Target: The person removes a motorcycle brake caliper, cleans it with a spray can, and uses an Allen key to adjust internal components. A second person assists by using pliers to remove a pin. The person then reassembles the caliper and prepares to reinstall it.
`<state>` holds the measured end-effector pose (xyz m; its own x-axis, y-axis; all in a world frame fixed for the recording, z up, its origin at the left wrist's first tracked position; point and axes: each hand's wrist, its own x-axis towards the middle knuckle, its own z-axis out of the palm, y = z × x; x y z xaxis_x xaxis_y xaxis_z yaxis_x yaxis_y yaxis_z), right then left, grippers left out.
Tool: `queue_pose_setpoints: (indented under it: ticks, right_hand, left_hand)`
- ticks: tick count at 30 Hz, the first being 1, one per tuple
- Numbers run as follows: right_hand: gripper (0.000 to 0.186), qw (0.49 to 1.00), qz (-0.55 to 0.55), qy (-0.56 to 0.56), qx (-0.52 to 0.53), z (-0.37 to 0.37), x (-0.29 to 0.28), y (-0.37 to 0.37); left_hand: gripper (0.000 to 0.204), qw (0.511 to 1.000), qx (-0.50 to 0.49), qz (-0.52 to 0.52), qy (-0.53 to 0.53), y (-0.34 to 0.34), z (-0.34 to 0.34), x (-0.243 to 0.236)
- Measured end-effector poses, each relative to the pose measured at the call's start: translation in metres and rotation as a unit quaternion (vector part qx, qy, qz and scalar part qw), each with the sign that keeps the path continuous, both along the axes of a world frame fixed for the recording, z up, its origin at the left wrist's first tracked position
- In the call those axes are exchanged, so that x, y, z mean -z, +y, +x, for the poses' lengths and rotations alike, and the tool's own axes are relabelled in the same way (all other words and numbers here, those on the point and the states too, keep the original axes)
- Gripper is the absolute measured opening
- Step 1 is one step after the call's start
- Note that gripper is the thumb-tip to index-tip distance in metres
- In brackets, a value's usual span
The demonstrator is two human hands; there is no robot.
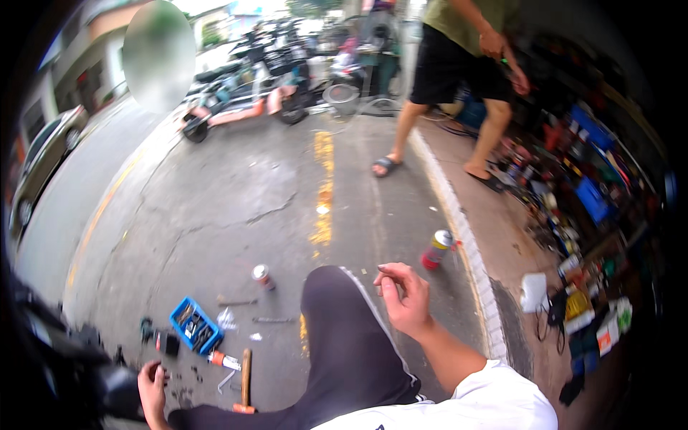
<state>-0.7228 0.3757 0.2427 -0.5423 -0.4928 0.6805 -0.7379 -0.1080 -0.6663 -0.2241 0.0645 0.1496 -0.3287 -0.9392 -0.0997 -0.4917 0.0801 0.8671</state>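
Note:
My right hand (405,299) hangs in the air just right of my knee, its fingers loosely bent and apart with nothing seen in them. Low at the left, my left hand (151,393) is beside a black vehicle part (107,387), fingers slightly curled and apart, no object visible in them. On the ground near it lie a hammer (246,378) with a wooden handle, an orange and white tube (224,360), a hex key (225,382) and a black block (167,344). A blue tray (176,315) of small tools sits beyond them.
A spray can (436,251) stands near the white kerb (469,251); another can (263,277) is past my knee. A person in black shorts (459,68) stands straddling the kerb. Tools and parts pile up at the right. Scooters (251,100) are parked ahead, a car (46,158) far left.

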Motion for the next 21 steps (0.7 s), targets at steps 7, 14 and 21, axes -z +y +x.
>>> queue_pose_setpoints:
  ticks: [7, 14, 21]
  right_hand:
    - [0.024, 0.947, 0.037, 0.077, -0.309, 0.101, -0.016, -0.119]
    - [0.025, 0.757, 0.232, 0.182, -0.584, 0.191, 0.011, -0.227]
    - [0.020, 0.469, 0.324, 0.345, -0.746, 0.252, 0.061, -0.291]
  left_hand:
    - [0.032, 0.995, -0.057, -0.016, -0.079, 0.011, 0.062, -0.026]
    - [0.051, 0.961, -0.016, 0.083, -0.262, 0.009, 0.105, 0.022]
    - [0.070, 0.930, -0.148, 0.268, -0.205, -0.020, 0.131, 0.159]
